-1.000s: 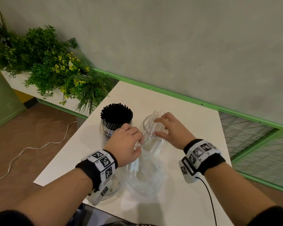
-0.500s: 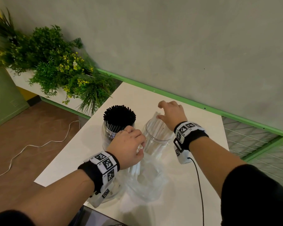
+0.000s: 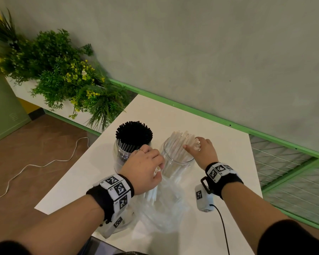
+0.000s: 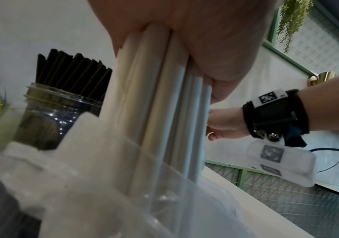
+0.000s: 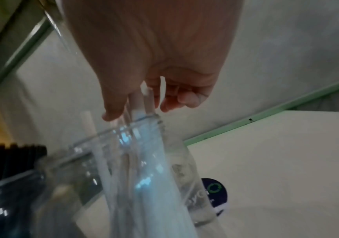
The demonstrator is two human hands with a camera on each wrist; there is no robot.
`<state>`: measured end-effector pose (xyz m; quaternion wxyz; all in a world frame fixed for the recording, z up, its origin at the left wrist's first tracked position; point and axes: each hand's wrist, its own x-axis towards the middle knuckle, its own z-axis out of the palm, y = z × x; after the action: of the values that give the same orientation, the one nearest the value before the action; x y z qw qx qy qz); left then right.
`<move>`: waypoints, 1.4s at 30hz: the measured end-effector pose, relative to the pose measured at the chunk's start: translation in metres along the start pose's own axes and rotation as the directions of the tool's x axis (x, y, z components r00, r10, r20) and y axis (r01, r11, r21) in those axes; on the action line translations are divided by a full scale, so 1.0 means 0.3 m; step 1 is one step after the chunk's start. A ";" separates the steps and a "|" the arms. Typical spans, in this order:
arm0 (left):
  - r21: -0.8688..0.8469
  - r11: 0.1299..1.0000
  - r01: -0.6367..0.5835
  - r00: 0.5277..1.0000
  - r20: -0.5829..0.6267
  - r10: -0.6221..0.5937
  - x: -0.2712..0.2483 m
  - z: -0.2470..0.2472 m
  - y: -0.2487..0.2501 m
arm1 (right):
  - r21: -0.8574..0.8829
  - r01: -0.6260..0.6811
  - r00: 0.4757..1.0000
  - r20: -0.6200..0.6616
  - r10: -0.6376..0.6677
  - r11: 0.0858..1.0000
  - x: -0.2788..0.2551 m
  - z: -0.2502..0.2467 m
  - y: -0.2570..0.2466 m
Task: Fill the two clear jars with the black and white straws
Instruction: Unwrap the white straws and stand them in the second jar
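Two clear jars stand on the white table [image 3: 219, 126]. The left jar [image 3: 121, 159] is packed with black straws [image 3: 133, 134]. In the right jar [image 3: 175, 162] white straws [image 3: 179, 142] lean to the right. My left hand [image 3: 157, 172] grips a bundle of white straws [image 3: 151, 195] upright, just in front of the two jars; the left wrist view shows this bundle [image 4: 154, 96] under my curled fingers. My right hand [image 3: 191, 146] is at the right jar's far right rim. Its thumb and fingers [image 5: 184, 98] pinch the tops of a few white straws [image 5: 147, 96] in the jar [image 5: 144, 161].
A crumpled clear plastic bag [image 3: 164, 208] lies on the table under my left hand. A leafy plant [image 3: 63, 74] stands left of the table, and a grey wall with a green rail [image 3: 210, 116] runs behind it. A white cable [image 3: 44, 162] trails on the floor.
My right hand moved from the near side of the right jar round to its far right rim and now pinches straw tops there. My left hand kept its bundle in the same place.
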<state>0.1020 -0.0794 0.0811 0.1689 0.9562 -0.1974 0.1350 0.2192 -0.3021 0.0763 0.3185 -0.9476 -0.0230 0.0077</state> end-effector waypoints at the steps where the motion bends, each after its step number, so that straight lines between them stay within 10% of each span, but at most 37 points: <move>1: 0.003 1.000 0.001 1.000 0.002 -0.001 0.000 0.000 0.000 | -0.038 0.004 1.000 -0.001 -0.004 0.999 0.005 0.009 -0.003; 11: 0.010 1.000 0.014 1.000 0.025 -0.015 0.005 -0.006 -0.004 | -0.059 0.286 0.922 -0.256 -0.292 0.956 0.091 -0.008 -0.080; 21: -0.009 1.000 0.017 1.000 0.011 -0.017 0.007 -0.005 -0.001 | -0.069 0.313 0.924 -0.208 -0.320 0.947 0.073 0.020 -0.026; 26: -0.011 1.000 0.010 1.000 0.005 -0.010 0.001 -0.008 -0.002 | -0.250 0.432 0.819 -0.294 -0.493 0.867 0.007 0.031 0.002; 34: 0.005 1.000 0.004 1.000 0.014 -0.004 -0.001 -0.013 -0.002 | -0.373 0.716 0.644 0.024 -0.765 0.590 -0.034 0.015 -0.052; 42: 0.025 1.000 0.006 1.000 0.009 -0.006 0.001 -0.005 0.003 | -0.098 0.617 0.785 0.003 -0.619 0.781 0.025 0.045 -0.180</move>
<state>0.1017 -0.0797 0.0828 0.1565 0.9594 -0.1938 0.1324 0.2242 -0.2505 0.0980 0.2591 -0.9016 -0.3278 -0.1119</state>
